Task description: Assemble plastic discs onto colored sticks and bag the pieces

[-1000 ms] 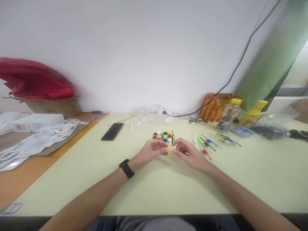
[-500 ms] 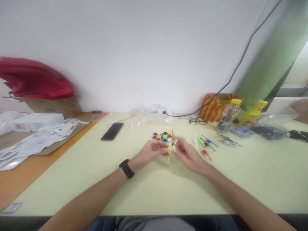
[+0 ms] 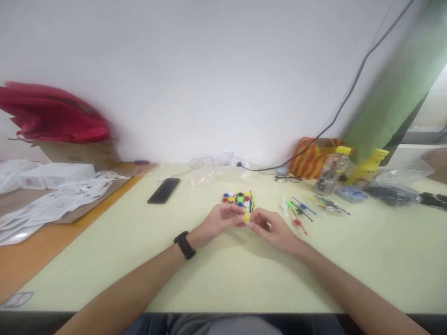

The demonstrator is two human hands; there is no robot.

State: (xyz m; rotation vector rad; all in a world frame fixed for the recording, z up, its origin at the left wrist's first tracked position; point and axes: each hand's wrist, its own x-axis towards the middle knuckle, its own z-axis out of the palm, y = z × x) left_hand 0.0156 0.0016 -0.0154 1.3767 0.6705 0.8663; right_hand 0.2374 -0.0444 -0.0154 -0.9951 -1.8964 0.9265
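Both my hands meet at the middle of the pale yellow table. My left hand, with a black watch on its wrist, and my right hand pinch a small yellow plastic piece between their fingertips. Just behind the hands lies a cluster of small coloured round pieces in blue, red, yellow, green and white. To the right of my right hand lie several coloured plastic sticks with round heads.
A black phone lies at the back left. Glasses, two yellow-capped bottles, a striped bag and plastic bags stand at the back right. White packets and a red cloth on a cardboard box are at left.
The yellow stick that hung below my fingers half a second ago is hidden now; my right hand has curled in and dropped slightly. The camera shifted a little.
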